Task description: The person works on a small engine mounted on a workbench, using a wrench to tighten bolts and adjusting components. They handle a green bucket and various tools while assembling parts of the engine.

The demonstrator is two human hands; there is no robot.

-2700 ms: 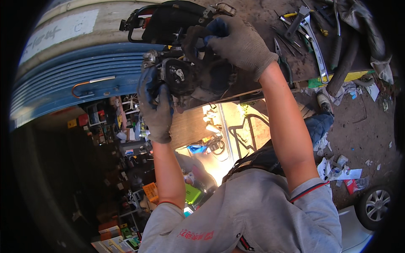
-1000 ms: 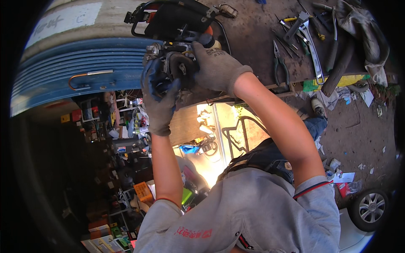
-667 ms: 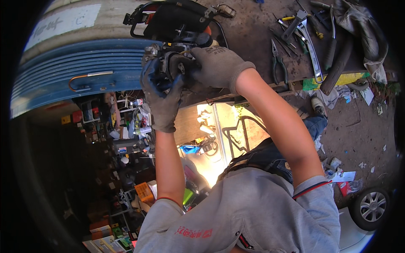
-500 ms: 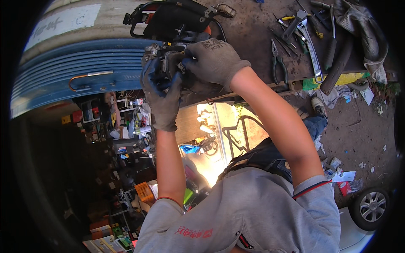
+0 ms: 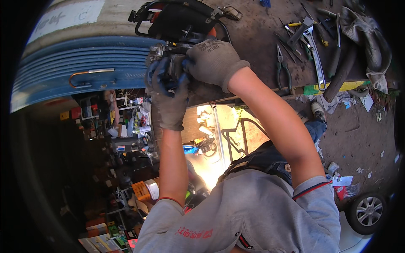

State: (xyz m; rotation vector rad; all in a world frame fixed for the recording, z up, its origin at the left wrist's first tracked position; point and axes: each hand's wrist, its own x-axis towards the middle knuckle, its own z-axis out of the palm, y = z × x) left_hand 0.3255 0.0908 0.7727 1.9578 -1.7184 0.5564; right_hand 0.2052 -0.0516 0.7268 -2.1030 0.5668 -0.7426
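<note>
Two gloved hands meet on one small metal engine part point(image 5: 168, 55) at the near edge of the dirt-covered surface point(image 5: 257, 38). Nearest the lower edge are the grey shirt point(image 5: 253, 211) and two bare forearms rising from it. One left hand point(image 5: 168, 95), in a grey glove with dark blue fingers, is wrapped around the part from the left and below, fingers curled tight on it. One right hand point(image 5: 213, 61), in a grey glove, is closed over the part from the right and above. Just beyond it stands one black and orange power tool point(image 5: 179, 19) with a looped black handle, touching or very close to the part; which, I cannot tell.

Right of the hands, on the surface, lie one pair of pliers point(image 5: 282, 63), one long chrome spanner point(image 5: 314, 55), several thin screwdrivers and picks point(image 5: 295, 29) too crowded to count, and one grey rag point(image 5: 365, 33) at the far right. One strip of yellow and green sheet point(image 5: 337, 87) sticks out under the surface's edge.

Left of the hands, one blue ribbed shutter point(image 5: 84, 71) carries one curved metal handle point(image 5: 88, 74); above it sits one pale rectangular sign point(image 5: 69, 17). On the ground to the right are scraps of white paper point(image 5: 344, 181), one red packet point(image 5: 346, 192) and one car wheel point(image 5: 367, 213).
</note>
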